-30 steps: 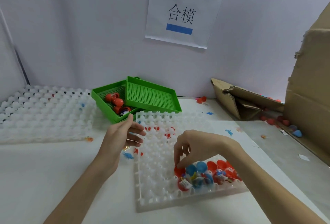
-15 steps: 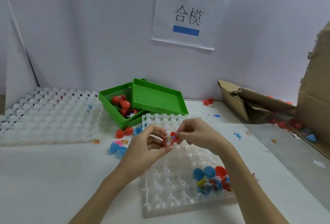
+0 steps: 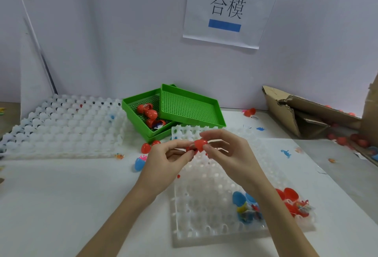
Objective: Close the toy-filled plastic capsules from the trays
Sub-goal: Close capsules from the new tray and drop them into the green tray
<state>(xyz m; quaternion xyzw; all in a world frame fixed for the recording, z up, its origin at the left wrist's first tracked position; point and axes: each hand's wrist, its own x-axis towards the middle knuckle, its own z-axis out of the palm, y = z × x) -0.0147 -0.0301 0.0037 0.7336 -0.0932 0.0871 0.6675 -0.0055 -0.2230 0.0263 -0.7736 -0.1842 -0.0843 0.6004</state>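
Note:
Both hands hold one red capsule (image 3: 198,144) in the air above the far end of the white cell tray (image 3: 206,211). My left hand (image 3: 165,162) pinches its lower half, mostly hidden by the fingers. My right hand (image 3: 227,152) pinches the red cap between thumb and forefinger. Several open blue and red capsules with toys (image 3: 245,205) sit in the tray's near right cells, partly behind my right forearm. Closed red capsules (image 3: 150,113) lie in the green basket (image 3: 135,111).
A second green basket (image 3: 190,107) leans on the first. A big stack of white cell trays (image 3: 61,125) fills the left. Loose red halves (image 3: 145,147) and a blue half (image 3: 138,164) lie left of my hands. Torn cardboard (image 3: 296,113) stands at the right.
My right hand lifted a red capsule from the tray's near cells up to my left hand. Both hands now hold it together, the cap pressed closer onto the lower half.

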